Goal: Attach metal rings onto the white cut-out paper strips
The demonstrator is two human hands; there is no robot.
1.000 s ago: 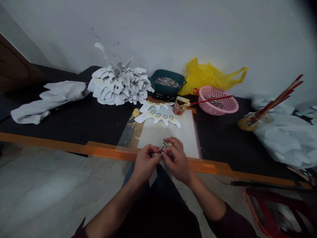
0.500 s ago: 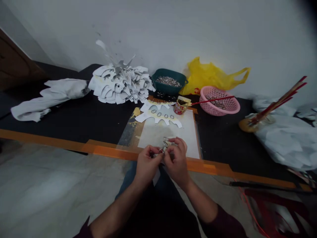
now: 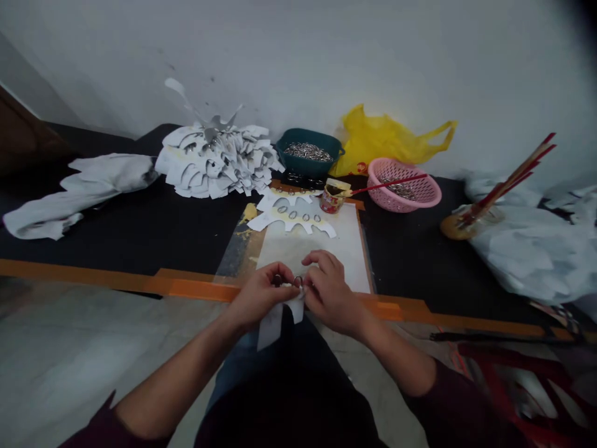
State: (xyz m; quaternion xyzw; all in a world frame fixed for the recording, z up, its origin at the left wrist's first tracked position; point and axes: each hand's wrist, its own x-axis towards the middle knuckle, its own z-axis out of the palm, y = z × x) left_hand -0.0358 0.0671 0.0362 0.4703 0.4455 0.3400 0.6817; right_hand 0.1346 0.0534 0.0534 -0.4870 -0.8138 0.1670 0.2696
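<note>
Over the table's front edge, my left hand [image 3: 263,292] is closed on a white cut-out strip [image 3: 270,326], whose tabs hang down below the fingers. Metal rings show at the strip's top edge; one ring [image 3: 298,281] stands between my two hands. My right hand [image 3: 329,289] pinches at that ring and the strip's edge with thumb and forefinger, its other fingers curled above. Just beyond, on a white sheet [image 3: 321,249], lie white cut-out strips [image 3: 291,218] with yellowish glue and several metal rings on them. A small tub [image 3: 332,198] stands beside them, with a red stick across its top.
A green basket [image 3: 310,167] and a pink basket [image 3: 405,202] hold metal rings. A heap of white cut-outs [image 3: 219,162], a yellow bag [image 3: 392,143], a jar [image 3: 457,227] with red sticks and white bundles lie around. Orange tape [image 3: 196,287] lines the table edge.
My left hand has shifted left, and more of the white strip now hangs in view. The rings formerly at my right fingers are no longer clearly seen there. The view has shifted slightly.
</note>
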